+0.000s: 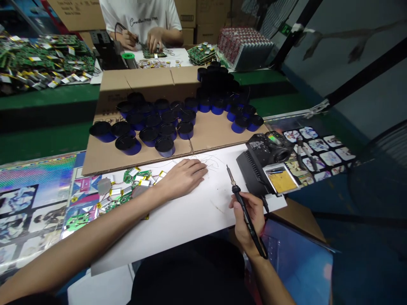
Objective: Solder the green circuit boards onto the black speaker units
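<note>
In the head view my right hand is closed round the black handle of a soldering iron, whose metal tip points up and away from me. My left hand lies palm down on the white sheet, fingers stretched forward. Beneath and beyond its fingertips run thin wires; whether it touches them is hard to see. Green circuit boards with small silver battery cells lie beside my left wrist, partly covered by the forearm.
Several blue-and-black round parts stand on a cardboard sheet. A soldering station with a yellow sponge tray sits at right, near pliers. Across the table a co-worker handles a board beside a heap of boards.
</note>
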